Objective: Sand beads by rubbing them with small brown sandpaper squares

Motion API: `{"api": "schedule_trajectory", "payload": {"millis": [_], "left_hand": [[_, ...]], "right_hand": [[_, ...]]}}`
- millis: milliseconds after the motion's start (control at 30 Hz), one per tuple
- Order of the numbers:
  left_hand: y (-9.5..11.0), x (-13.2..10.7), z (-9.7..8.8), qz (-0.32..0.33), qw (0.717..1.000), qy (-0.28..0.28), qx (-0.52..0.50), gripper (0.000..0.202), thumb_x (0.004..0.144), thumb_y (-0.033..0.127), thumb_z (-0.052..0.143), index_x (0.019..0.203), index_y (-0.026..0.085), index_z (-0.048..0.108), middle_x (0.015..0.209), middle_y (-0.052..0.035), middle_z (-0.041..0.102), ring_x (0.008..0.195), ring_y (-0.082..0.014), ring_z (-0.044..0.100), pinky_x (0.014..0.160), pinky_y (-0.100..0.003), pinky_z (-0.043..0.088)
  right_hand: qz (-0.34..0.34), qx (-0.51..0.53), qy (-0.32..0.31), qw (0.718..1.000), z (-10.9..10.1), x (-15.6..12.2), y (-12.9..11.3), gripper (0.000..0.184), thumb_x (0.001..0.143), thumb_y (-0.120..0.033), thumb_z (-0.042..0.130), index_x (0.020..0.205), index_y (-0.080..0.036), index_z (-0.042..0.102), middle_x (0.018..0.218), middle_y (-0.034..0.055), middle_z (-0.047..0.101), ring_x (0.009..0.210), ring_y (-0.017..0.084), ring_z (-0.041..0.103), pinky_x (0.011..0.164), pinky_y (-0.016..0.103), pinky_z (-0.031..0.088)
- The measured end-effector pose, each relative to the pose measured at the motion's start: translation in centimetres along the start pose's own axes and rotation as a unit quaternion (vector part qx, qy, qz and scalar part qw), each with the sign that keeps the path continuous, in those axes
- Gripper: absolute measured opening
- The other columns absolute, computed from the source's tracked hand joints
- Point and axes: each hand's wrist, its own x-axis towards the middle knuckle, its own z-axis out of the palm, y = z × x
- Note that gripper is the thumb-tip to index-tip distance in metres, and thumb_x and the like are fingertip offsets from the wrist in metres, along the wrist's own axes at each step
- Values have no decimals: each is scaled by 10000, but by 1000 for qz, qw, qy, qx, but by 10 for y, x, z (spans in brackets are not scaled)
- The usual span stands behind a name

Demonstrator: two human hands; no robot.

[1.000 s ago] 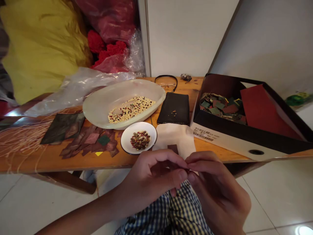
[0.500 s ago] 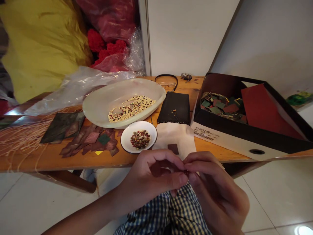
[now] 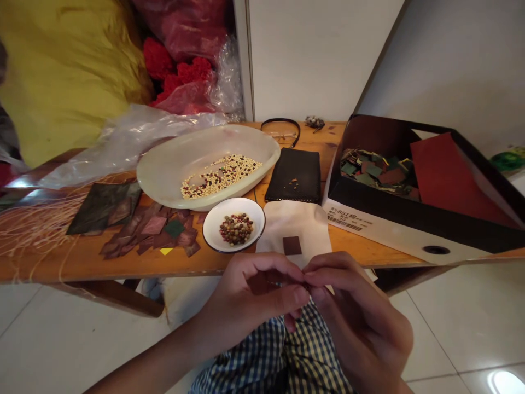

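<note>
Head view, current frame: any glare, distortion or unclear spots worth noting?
Head view: strong glare on the floor tiles at lower right; open box looks stretched toward the right edge; left hand and right hand are dimly lit, the small dark red thing between their fingertips hard to make out.

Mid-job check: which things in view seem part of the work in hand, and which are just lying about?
Likely in use:
- left hand and right hand, pinching a small piece, mostly hidden
- white dish of bead-like bits
- pale sheet under the brown square

Probably lying about:
- yellow bundle
- clear plastic
- red fluffy bundle
</note>
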Motion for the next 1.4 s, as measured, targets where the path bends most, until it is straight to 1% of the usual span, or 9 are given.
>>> {"api": "schedule_trajectory", "payload": {"millis": [300,633,733,800,867,1000,1067,1233,1400], "left_hand": [[-3,0,-2,6,1000,14,23,86,764,208,695,795,128,683,624,8,603,560,-73,568,492,-180,522],[-19,0,-9,-60,997,48,25,181,703,287,733,717,122,658,545,13,582,448,-84,528,393,-192,472],[-28,2,-7,-45,994,46,85,181,754,304,683,753,124,661,578,9,582,481,-98,551,452,-228,504],[-32,4,-6,20,979,53,196,158,815,282,617,805,132,666,625,-4,603,537,-105,583,525,-237,517],[-37,7,-7,148,923,71,349,125,849,211,563,869,142,664,727,-34,647,652,-120,620,625,-244,526],[-51,21,-21,394,670,77,625,205,817,92,543,995,129,637,949,-110,686,926,-203,626,831,-337,522],[-60,27,-30,427,589,84,681,222,801,98,556,1009,116,633,988,-130,690,1006,-242,610,887,-386,511],[-71,33,-47,417,552,117,713,332,794,142,579,1120,81,591,1145,-166,658,1147,-274,554,967,-424,482],[-75,35,-50,428,526,117,726,339,776,148,605,1102,59,603,1096,-164,682,1101,-275,585,983,-429,465]], "right_hand": [[13,18,-12,1000,2,0,4,321,803,19,526,1028,-189,622,946,58,579,886,161,579,693,302,529],[8,-44,-110,993,-12,-7,16,302,800,4,556,1016,-202,601,920,39,579,829,145,588,677,282,512],[21,-102,-94,990,-24,-7,19,254,810,-24,564,986,-201,608,897,35,580,807,142,581,661,271,496],[36,-156,-68,985,-33,-5,23,192,816,-59,576,939,-200,620,880,32,584,804,147,576,661,271,483],[49,-202,-55,977,-40,-2,30,143,827,-92,574,904,-201,626,867,32,588,806,155,573,667,281,474],[51,-241,-86,965,-39,11,48,140,856,-111,505,874,-199,612,840,34,573,788,161,558,678,293,467],[56,-278,-133,949,-35,20,55,159,853,-101,469,853,-187,603,848,42,552,773,160,545,678,294,460],[58,-376,-257,888,-25,47,64,182,809,-64,435,813,-172,581,860,40,528,755,149,530,679,276,418],[37,-469,-310,826,-23,58,62,146,805,-94,436,765,-174,552,785,21,503,650,134,469,569,264,312]]}}
